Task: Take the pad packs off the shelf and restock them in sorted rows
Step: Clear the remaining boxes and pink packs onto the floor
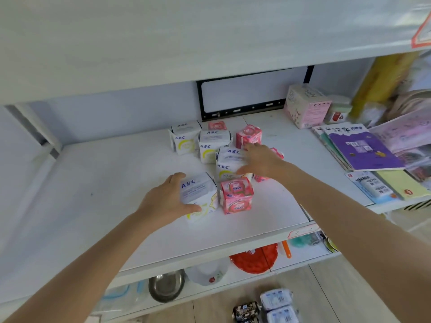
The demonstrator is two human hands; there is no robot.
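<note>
Curled round the nearest white pack (200,194) with the left hand (163,201): fingers over its far top edge, thumb across its near face, pack standing on the shelf (116,206). Spread wide and nearly straight on the right hand (261,162), laid over the top of a second white pack (229,159); nothing pinched, and cannot tell whether pressing down or hovering just above.

Just right of the left fingertips, touching the gripped pack: a near pink pack (236,197). Just beyond the right fingertips: a far pink pack (248,136). Under the right wrist: a hidden pink pack (277,153), mostly covered. Further back and left of the right fingers: two rear white packs (185,138) (213,144), with a back pink pack (217,125) behind them.

Counted: four white; four pink at least, perhaps five under the wrist.

Judged partway at most. White ones in a loose slanting line, pink ones mixed alongside, no clean rows yet. Well below both wrists, three floor packs (277,304), possibly taken off already and waiting to go back.
</note>
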